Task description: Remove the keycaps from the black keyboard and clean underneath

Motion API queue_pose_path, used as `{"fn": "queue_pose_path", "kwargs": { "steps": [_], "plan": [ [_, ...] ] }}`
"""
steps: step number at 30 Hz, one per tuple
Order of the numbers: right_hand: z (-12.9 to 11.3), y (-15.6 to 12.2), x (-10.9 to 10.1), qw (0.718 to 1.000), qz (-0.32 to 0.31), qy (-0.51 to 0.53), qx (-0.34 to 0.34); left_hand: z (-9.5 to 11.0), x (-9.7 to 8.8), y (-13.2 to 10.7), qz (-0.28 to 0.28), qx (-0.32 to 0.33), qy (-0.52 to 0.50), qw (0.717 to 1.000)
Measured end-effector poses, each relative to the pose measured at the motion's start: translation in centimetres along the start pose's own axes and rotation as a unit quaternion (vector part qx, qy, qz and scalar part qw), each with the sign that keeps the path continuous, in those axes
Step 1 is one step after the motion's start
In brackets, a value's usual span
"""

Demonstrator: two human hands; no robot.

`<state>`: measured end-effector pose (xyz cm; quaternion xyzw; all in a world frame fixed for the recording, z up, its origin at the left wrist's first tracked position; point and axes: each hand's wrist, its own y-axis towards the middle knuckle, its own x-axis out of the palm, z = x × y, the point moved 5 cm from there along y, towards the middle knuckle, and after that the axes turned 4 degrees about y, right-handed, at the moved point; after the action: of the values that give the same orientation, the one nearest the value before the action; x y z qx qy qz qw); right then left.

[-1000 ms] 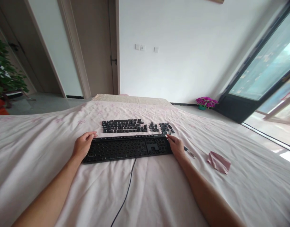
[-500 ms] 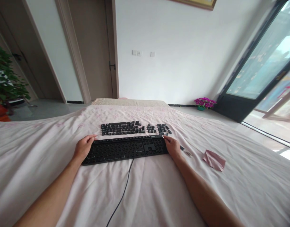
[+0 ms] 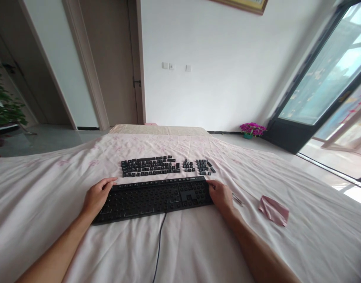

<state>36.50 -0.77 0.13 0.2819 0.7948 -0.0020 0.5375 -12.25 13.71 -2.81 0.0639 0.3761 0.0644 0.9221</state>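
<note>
A black keyboard (image 3: 156,198) with its main keycaps off lies on the pale pink cloth, its cable (image 3: 160,243) running toward me. My left hand (image 3: 97,194) grips its far left corner, thumb and fingers closed on the edge. At the opposite end, my right hand (image 3: 222,195) holds the right edge in the same way. Just beyond the keyboard, loose black keycaps (image 3: 151,166) are laid out in rows, with smaller groups of keycaps (image 3: 201,165) to the right. A slim metal tool (image 3: 238,199) lies partly hidden behind my right hand.
A folded pink cloth (image 3: 273,211) rests to the right on the wrinkled bed cover (image 3: 198,243). Past the bed stand a white wall, brown doors (image 3: 109,63), a pot of magenta flowers (image 3: 252,129), a leafy plant (image 3: 5,102) and a dark-framed glass door (image 3: 295,129).
The keyboard sits lower in view and a little farther from the keycap rows, both hands still on it. The whole view has also shifted slightly.
</note>
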Motion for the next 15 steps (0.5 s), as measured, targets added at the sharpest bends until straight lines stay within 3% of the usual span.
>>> {"fn": "queue_pose_path", "kwargs": {
  "steps": [3,8,12,15],
  "plan": [
    [-0.6,0.1,-0.7,1.0,0.006,-0.02,-0.006,-0.2,0.0,0.1,-0.007,0.003,-0.009,1.0],
    [-3.3,1.6,-1.8,0.992,0.046,-0.026,-0.117,-0.5,0.2,0.2,-0.008,0.01,-0.011,1.0],
    [-6.3,4.2,-1.3,0.979,0.025,-0.022,-0.199,-0.5,0.3,0.2,-0.002,0.018,-0.004,1.0],
    [-8.0,6.2,-0.1,0.977,0.008,-0.039,-0.21,-0.6,0.4,0.2,0.0,0.023,-0.002,1.0]
  ]
}}
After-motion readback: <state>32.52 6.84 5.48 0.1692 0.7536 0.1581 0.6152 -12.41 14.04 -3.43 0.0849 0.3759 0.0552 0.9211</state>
